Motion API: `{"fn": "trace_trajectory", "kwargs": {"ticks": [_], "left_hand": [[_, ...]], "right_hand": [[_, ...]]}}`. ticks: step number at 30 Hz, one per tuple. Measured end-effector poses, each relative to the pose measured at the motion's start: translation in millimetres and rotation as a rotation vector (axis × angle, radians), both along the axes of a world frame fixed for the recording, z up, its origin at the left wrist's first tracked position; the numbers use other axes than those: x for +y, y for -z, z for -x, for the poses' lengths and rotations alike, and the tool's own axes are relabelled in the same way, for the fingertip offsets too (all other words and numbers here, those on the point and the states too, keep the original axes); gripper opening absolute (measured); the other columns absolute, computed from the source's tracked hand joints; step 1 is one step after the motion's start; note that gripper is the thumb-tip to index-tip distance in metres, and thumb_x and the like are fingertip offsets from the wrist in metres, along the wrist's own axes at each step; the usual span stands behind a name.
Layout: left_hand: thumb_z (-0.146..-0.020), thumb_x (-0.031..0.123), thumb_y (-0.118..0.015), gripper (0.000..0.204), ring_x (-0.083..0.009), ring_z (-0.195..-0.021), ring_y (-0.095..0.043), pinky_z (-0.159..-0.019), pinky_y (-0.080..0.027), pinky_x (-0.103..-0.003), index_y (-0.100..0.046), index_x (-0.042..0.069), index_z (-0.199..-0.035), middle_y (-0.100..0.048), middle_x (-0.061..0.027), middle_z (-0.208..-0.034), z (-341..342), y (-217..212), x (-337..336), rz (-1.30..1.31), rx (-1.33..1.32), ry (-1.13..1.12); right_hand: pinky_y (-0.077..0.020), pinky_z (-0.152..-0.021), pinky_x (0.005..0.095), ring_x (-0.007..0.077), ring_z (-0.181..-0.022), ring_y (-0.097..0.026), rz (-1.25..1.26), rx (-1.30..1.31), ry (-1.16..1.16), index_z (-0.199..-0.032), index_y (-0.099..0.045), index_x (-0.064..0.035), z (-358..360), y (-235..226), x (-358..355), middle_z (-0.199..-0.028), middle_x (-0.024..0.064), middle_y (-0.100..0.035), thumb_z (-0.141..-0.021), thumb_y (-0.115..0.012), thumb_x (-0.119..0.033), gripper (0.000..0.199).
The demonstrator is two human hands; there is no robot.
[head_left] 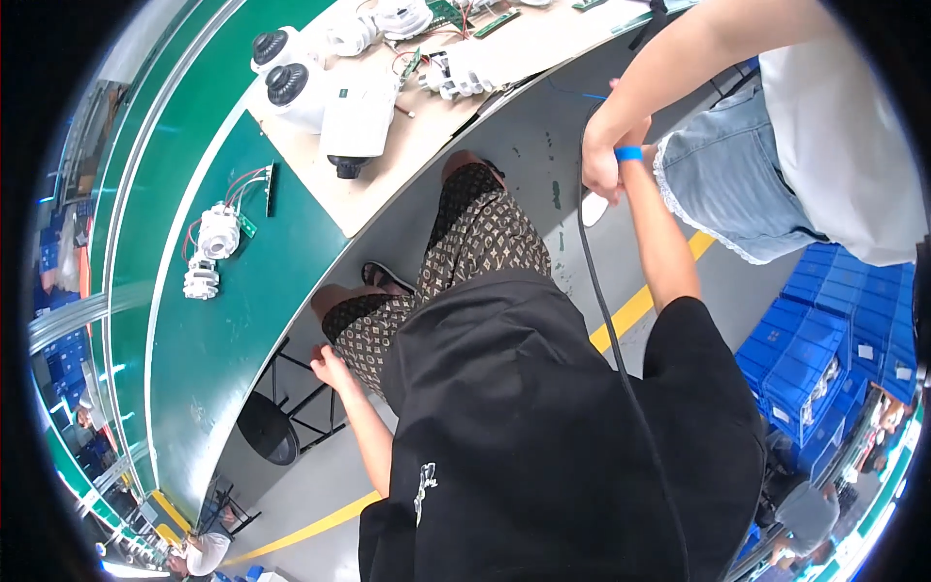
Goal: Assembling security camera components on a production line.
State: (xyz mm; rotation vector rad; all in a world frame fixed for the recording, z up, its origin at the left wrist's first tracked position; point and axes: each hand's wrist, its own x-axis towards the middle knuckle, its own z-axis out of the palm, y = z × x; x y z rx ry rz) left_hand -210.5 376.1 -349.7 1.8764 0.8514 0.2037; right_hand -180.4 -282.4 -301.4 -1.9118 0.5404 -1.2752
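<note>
Cable (599, 291), black, thin and limp, is judged light and best gripped near its one-o'clock end by the right hand (601, 177), whose closure cannot be told, while the left hand (333, 367) is rested empty, loosely curled, against patterned trousers (485, 242).

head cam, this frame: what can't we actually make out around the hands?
- Right hand, head view: another person's hand overlaps it, so its grip and the white thing beneath cannot be identified.
- Left hand: rests at the patterned trousers; fingers curl under, so any contents are hidden.
- Black cable: upper end lost behind the hands.
- Circuit boards at the top edge: cut off, too small to read.
</note>
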Motion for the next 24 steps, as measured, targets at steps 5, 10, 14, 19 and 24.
{"fn": "trace_trajectory", "kwargs": {"ticks": [5,10,14,19,24], "left_hand": [[-0.081,0.025,-0.056,0.039,-0.0244,-0.092,-0.056,-0.084,-0.042,-0.034,-0.059,-0.009,-0.102,-0.063,-0.0171,-0.102,-0.2,6.5,-20.2,-0.237,0.017,0.152],[-0.085,0.023,-0.053,0.037,-0.0240,-0.095,-0.055,-0.087,-0.041,-0.033,-0.057,-0.008,-0.105,-0.060,-0.0176,-0.105,-3.2,-4.5,-30.1,-0.224,-0.022,0.189],[-0.086,0.024,-0.053,0.036,-0.0232,-0.092,-0.056,-0.087,-0.041,-0.032,-0.059,-0.007,-0.104,-0.062,-0.0160,-0.101,5.4,1.6,-20.9,-0.228,0.000,0.135],[-0.088,0.026,-0.050,0.039,-0.0213,-0.091,-0.056,-0.085,-0.041,-0.031,-0.059,-0.007,-0.106,-0.063,-0.0140,-0.101,6.6,4.2,-22.5,-0.233,0.041,0.130],[-0.087,0.023,-0.050,0.035,-0.0225,-0.090,-0.057,-0.085,-0.042,-0.031,-0.058,-0.007,-0.103,-0.063,-0.0151,-0.099,-0.3,10.9,-20.7,-0.208,0.041,0.169]], "right_hand": [[-0.0464,-0.079,0.0339,0.0209,-0.087,-0.060,0.190,0.567,-0.338,-0.100,-0.061,-0.0034,-50.2,15.0,-54.9,-0.095,0.0139,-0.064,-0.083,-0.054,-0.019,0.023],[-0.0389,-0.066,0.0408,0.0272,-0.074,-0.052,0.633,0.619,-0.283,-0.090,-0.059,-0.0091,-85.7,16.0,-48.5,-0.079,0.0136,-0.056,-0.088,-0.047,-0.029,0.023],[-0.0381,-0.071,0.0413,0.0275,-0.080,-0.050,0.812,0.842,-0.323,-0.096,-0.057,-0.0086,-119.6,25.5,-39.0,-0.087,0.0136,-0.054,-0.088,-0.047,-0.030,0.025],[-0.0370,-0.077,0.0418,0.0280,-0.089,-0.048,1.023,1.110,-0.358,-0.103,-0.054,-0.0080,-106.8,24.2,-63.6,-0.097,0.0136,-0.052,-0.087,-0.046,-0.031,0.029],[-0.0359,-0.084,0.0424,0.0285,-0.097,-0.046,1.224,1.364,-0.371,-0.110,-0.051,-0.0074,-110.3,22.7,-55.0,-0.107,0.0137,-0.049,-0.087,-0.045,-0.031,0.034]]}}
